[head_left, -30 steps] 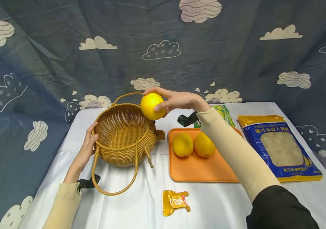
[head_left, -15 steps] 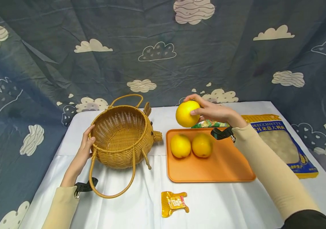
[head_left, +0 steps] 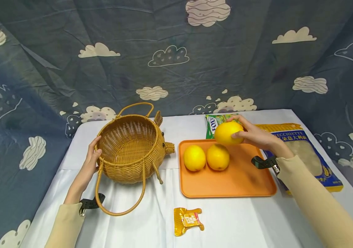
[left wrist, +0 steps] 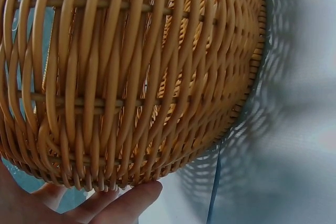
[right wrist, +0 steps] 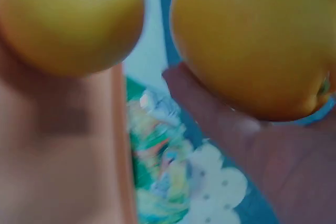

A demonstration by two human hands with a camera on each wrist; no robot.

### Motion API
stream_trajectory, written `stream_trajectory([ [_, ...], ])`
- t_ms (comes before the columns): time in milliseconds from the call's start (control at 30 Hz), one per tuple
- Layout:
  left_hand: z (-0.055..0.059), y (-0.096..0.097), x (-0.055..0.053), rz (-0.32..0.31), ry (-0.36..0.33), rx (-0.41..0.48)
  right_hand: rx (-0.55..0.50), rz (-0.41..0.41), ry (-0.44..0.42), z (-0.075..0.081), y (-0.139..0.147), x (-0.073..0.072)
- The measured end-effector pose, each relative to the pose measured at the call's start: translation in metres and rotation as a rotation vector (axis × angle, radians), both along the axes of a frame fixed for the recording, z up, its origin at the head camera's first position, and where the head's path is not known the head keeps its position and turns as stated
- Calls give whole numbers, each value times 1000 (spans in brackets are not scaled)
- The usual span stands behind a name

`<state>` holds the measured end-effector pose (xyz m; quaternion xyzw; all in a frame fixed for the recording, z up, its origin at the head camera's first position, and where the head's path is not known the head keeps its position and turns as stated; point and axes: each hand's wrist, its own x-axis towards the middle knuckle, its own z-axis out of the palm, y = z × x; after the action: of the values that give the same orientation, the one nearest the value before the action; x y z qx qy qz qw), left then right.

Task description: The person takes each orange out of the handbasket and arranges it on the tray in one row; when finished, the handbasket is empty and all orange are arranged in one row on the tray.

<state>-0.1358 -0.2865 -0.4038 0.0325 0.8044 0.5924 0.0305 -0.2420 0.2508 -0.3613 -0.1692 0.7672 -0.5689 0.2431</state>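
Note:
My right hand (head_left: 253, 136) grips a round yellow-orange orange (head_left: 228, 133), held over the back of the orange tray (head_left: 244, 186). In the right wrist view the thumb lies along the held orange (right wrist: 252, 40), and its green stem end shows. Another orange (right wrist: 73, 19) appears beside it there. Two oranges, a left one (head_left: 194, 157) and a right one (head_left: 218, 157), sit side by side on the tray's left half. On the left, my left hand (head_left: 87, 165) holds the near-left rim of a wicker basket (head_left: 130, 172) shaped like a pig. Its fingers (left wrist: 131, 200) press the woven wall.
A green snack bag (head_left: 211, 125) lies behind the tray. To the right is a blue and yellow bag of orecchiette pasta (head_left: 306, 148), partly behind the right arm. A small gold wrapped packet (head_left: 188, 221) lies in front. One basket handle (head_left: 118, 214) hangs toward the front.
My right hand has carried the orange from beside the basket rim rightward and down over the tray. The left hand stays on the basket, and the view has shifted slightly.

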Motion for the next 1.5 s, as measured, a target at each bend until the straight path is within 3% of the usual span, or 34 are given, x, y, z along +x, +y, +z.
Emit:
stream_trajectory([
  [200, 1, 1, 1, -2, 0, -6, 162, -102, 79, -18, 20, 18],
  [433, 3, 0, 2, 0, 4, -14, 204, -244, 70, -38, 28, 38],
  [833, 2, -1, 3, 3, 1, -13, 261, -301, 124, -65, 21, 54],
  [1167, 1, -1, 2, -1, 5, -4, 295, -195, 204, -61, 23, 55],
  [1500, 6, -4, 1, -20, -2, -22, 316, -182, 172, -53, 25, 54],
])
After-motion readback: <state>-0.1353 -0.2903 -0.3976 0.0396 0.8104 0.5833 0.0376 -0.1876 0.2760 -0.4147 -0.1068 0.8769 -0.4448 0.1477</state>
